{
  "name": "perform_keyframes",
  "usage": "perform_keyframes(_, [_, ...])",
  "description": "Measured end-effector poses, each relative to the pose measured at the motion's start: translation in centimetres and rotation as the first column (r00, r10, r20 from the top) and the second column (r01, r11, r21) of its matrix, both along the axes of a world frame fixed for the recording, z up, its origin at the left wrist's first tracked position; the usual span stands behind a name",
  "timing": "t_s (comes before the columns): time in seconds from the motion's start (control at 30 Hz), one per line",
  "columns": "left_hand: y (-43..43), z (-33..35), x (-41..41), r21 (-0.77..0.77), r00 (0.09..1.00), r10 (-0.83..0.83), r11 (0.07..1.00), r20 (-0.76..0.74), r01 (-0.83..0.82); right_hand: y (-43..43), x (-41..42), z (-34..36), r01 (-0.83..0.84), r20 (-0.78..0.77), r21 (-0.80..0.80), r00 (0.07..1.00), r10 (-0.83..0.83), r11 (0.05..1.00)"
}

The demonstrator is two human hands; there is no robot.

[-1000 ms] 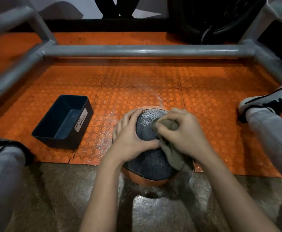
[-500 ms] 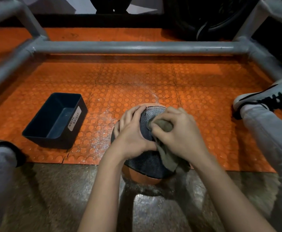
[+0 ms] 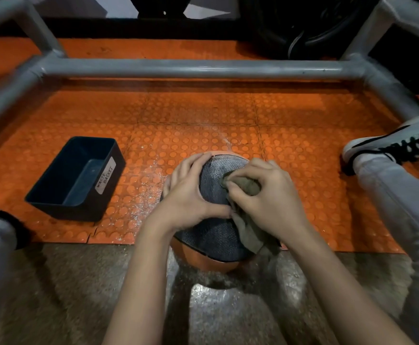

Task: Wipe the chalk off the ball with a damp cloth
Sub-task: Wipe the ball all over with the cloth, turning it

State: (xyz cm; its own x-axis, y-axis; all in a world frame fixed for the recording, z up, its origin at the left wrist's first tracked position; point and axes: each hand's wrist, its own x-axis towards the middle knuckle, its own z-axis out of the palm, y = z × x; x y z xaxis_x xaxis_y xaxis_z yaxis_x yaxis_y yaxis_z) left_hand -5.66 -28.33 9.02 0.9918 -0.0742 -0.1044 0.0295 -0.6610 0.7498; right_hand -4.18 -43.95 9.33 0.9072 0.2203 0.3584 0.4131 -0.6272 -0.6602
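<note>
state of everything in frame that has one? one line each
ball: on the floor, grey panel faintly chalky
cloth: bunched, pressed on the ball
left hand: holds the ball
right hand: grips the cloth
waste basket: upright, open, looks empty
orange mat: chalk-dusted left of ball

This looks like a gym or a training room. The floor is covered with orange rubber tiles (image 3: pixel 303 195) with round studs, and nearer the camera there is a bare concrete floor (image 3: pixel 54 295). A frame of thick grey metal tubes (image 3: pixel 191 68) stands over the tiles. Behind it is something black and round (image 3: pixel 303 26), perhaps a tyre or weight plates; I cannot tell which. White chalk dust (image 3: pixel 141 195) lies on the tiles beside a ball (image 3: pixel 216 237) with rough grey and orange skin. A person sits on the floor in a sports shoe (image 3: pixel 390 143).
</note>
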Motion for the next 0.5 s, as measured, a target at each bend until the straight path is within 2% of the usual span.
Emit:
perform_keyframes(0.1, [0.3, 0.0, -0.3, -0.026, 1.0, -0.027, 0.999, -0.012, 0.026, -1.6, 1.8, -1.0, 0.103, -0.079, 0.061, 0.992, -0.098, 0.993])
perform_keyframes(0.2, [-0.1, 0.3, -0.5, -0.02, 0.999, -0.017, 1.0, -0.038, 0.017, -3.6, 3.8, -1.8, 0.251, -0.275, 0.195, 0.942, -0.193, 0.948])
perform_keyframes(0.23, [-0.1, 0.3, -0.5, -0.016, 0.999, -0.008, 1.0, -0.037, 0.007, -3.7, 3.9, -2.1, 0.27, -0.297, 0.212, 0.933, -0.201, 0.939])
perform_keyframes(0.3, [0.2, 0.1, -0.3, -0.025, 0.999, 0.008, 1.0, -0.034, -0.009, -2.8, 3.1, -1.7, 0.248, -0.239, 0.174, 0.949, -0.203, 0.953])
perform_keyframes(0.4, [0.9, -0.2, -0.2, -0.041, 1.0, 0.02, 0.999, -0.017, -0.021, -0.1, 0.6, -0.4, 0.054, -0.067, 0.081, 0.997, -0.049, 0.995])
perform_keyframes(0.43, [1.0, -0.3, -0.2, -0.038, 1.0, 0.013, 0.999, -0.007, -0.013, 0.6, 0.0, 0.0, 0.004, -0.036, 0.019, 0.999, -0.003, 1.0])
perform_keyframes(0.5, [1.0, -0.3, -0.3, -0.039, 1.0, -0.009, 0.999, 0.001, 0.009, 0.6, 0.3, 0.2, -0.008, -0.053, 0.033, 0.999, 0.01, 0.999])
